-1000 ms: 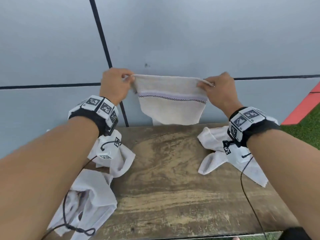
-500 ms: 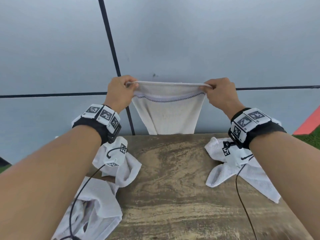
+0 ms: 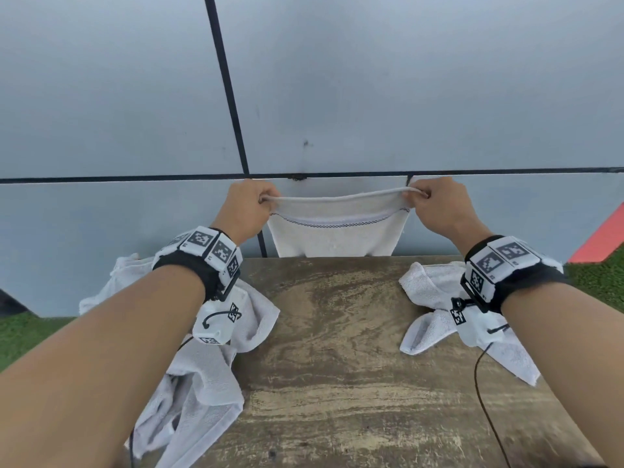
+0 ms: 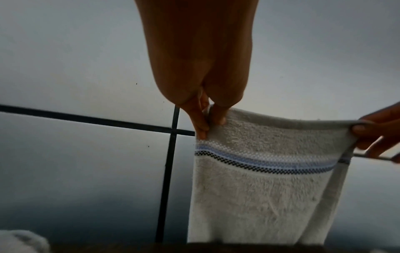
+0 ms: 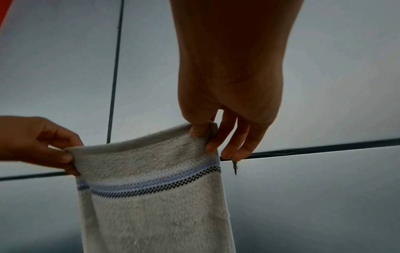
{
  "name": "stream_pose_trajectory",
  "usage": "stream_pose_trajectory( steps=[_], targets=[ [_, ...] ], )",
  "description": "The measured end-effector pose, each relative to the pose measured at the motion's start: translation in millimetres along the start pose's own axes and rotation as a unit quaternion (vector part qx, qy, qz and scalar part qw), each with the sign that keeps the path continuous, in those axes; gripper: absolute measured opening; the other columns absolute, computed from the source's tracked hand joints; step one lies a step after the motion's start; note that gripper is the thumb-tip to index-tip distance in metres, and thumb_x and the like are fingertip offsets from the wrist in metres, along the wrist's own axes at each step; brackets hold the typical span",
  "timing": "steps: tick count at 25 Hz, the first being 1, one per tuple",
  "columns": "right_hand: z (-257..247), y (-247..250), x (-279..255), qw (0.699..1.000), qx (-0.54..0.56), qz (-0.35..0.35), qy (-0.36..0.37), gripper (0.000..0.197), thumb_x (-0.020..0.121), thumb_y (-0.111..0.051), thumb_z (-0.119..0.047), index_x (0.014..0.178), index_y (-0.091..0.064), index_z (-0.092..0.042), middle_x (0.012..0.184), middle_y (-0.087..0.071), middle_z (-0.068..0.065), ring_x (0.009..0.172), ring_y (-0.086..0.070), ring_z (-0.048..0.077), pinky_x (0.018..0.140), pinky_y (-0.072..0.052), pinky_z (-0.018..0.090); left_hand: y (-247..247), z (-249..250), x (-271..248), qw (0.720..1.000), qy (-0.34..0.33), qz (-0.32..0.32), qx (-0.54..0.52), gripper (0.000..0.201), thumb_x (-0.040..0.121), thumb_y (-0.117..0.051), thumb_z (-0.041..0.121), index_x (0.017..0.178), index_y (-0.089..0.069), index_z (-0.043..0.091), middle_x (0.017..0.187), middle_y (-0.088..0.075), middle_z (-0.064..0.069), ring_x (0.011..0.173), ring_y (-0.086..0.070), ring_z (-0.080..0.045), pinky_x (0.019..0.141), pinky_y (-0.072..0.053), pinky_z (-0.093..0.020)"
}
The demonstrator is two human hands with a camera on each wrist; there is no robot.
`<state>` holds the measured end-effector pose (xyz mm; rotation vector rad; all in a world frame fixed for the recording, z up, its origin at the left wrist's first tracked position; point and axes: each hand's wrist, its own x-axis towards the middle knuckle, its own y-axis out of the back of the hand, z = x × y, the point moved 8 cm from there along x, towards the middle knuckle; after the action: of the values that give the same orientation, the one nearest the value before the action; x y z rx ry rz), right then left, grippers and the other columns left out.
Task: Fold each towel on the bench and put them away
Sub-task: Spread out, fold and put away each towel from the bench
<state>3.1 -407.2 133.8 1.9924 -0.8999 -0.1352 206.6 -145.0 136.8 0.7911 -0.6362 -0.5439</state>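
**Striped towel held up by its two top corners beyond the bench**

I hold the striped towel (image 3: 332, 236) stretched between my hands, past the far edge of the wooden bench (image 3: 354, 349) and in front of the grey panelled wall (image 3: 371, 79). My left hand (image 3: 243, 211) pinches the left top corner: in the left wrist view my thumb and fingers (image 4: 200, 123) close on the hem from both sides. My right hand (image 3: 440, 207) pinches the right top corner in the same way, thumb in front and forefinger behind the cloth, with the other fingers (image 5: 232, 145) loosely curled beside it and touching nothing that I can make out. The top edge sags a little between the two grips. Just under it runs a woven band (image 4: 266, 160) of pale blue with a dark checked line. The towel hangs down from my fingers, and its lower part drops out of sight behind the bench's far edge, so I cannot tell where it ends.

On the bench two more white towels lie unfolded. The crumpled towel on the left (image 3: 202, 376) spreads under my left forearm and hangs over the bench's left side. The crumpled towel on the right (image 3: 429, 298) lies bunched under my right wrist. Both lie well apart from the one I hold. Green turf (image 3: 604, 282) shows beyond the bench on the right
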Motion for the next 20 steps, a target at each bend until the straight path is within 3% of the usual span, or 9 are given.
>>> stream_pose_trajectory(
  steps=[2, 5, 8, 11, 14, 17, 20],
  targets=[
    [5.5, 1.8, -15.8, 1.0, 0.007, 0.012, 0.004, 0.032, 0.097, -0.06, -0.033, 0.069, -0.063, -0.019, 0.06, -0.053, 0.002, 0.059, -0.047, 0.021, 0.054, -0.037, 0.03, 1.0, -6.7, -12.6, 1.0, 0.011, -0.007, 0.02, 0.017, 0.091, -0.058, 0.0, 0.09, -0.073, 0.007, 0.082, -0.071, -0.012, 0.066, -0.063, -0.026, 0.058, -0.047, -0.022],
    [15.7, 2.3, -47.2, 1.0, -0.001, 0.006, 0.002, 0.026, 0.094, -0.065, -0.043, 0.078, -0.071, -0.024, 0.069, -0.062, -0.004, 0.067, -0.057, 0.018, 0.063, -0.047, 0.034, -2.2, -18.0, -39.1, 0.997, 0.048, -0.049, 0.037, 0.015, 0.092, -0.06, 0.005, 0.094, -0.075, 0.004, 0.093, -0.071, -0.012, 0.062, -0.058, -0.014, 0.066, -0.048, -0.028],
    [24.6, 0.0, -93.1, 1.0, -0.002, -0.014, -0.007, 0.02, 0.092, -0.069, -0.038, 0.083, -0.074, -0.022, 0.076, -0.067, 0.001, 0.074, -0.061, 0.021, 0.067, -0.05, 0.036, -3.5, -17.4, -76.3, 0.995, 0.042, -0.074, 0.044, 0.018, 0.09, -0.058, 0.004, 0.095, -0.076, 0.004, 0.091, -0.07, -0.01, 0.076, -0.062, -0.024, 0.068, -0.042, -0.026],
    [34.0, 5.4, -140.1, 0.999, 0.024, -0.013, -0.018, 0.018, 0.092, -0.07, -0.029, 0.082, -0.073, -0.014, 0.07, -0.067, 0.003, 0.069, -0.06, 0.022, 0.061, -0.045, 0.03, -2.3, -14.3, -112.6, 0.994, 0.049, -0.085, 0.036, 0.016, 0.092, -0.059, 0.006, 0.094, -0.075, 0.006, 0.091, -0.072, -0.01, 0.084, -0.063, -0.025, 0.067, -0.04, -0.026],
    [46.8, 7.7, -182.6, 0.997, 0.049, -0.043, -0.039, 0.013, 0.093, -0.069, -0.028, 0.087, -0.074, -0.017, 0.08, -0.069, 0.003, 0.078, -0.06, 0.022, 0.065, -0.04, 0.022, -1.2, -8.7, -149.9, 0.993, 0.043, -0.105, 0.002, 0.014, 0.094, -0.065, 0.018, 0.09, -0.075, 0.009, 0.09, -0.073, -0.008, 0.081, -0.063, -0.021, 0.072, -0.045, -0.031],
    [47.0, 15.3, -221.5, 0.995, 0.065, -0.071, -0.009, 0.028, 0.095, -0.065, -0.032, 0.08, -0.067, -0.009, 0.071, -0.059, 0.002, 0.068, -0.049, 0.017, 0.062, -0.034, 0.025, 5.1, -0.1, -189.9, 0.99, 0.06, -0.124, -0.043, 0.018, 0.096, -0.063, 0.021, 0.089, -0.072, 0.008, 0.081, -0.067, 0.0, 0.073, -0.057, -0.016, 0.071, -0.042, -0.034],
    [37.5, 27.8, -248.2, 0.99, 0.103, -0.094, 0.017, 0.041, 0.098, -0.059, -0.038, 0.08, -0.056, -0.002, 0.067, -0.046, 0.007, 0.06, -0.04, 0.011, 0.064, -0.034, 0.03, 9.8, 11.8, -219.2, 0.983, 0.071, -0.139, -0.095, 0.028, 0.098, -0.052, 0.012, 0.08, -0.058, -0.008, 0.07, -0.047, -0.007, 0.066, -0.04, -0.017, 0.067, -0.03, -0.032]
  ],
)
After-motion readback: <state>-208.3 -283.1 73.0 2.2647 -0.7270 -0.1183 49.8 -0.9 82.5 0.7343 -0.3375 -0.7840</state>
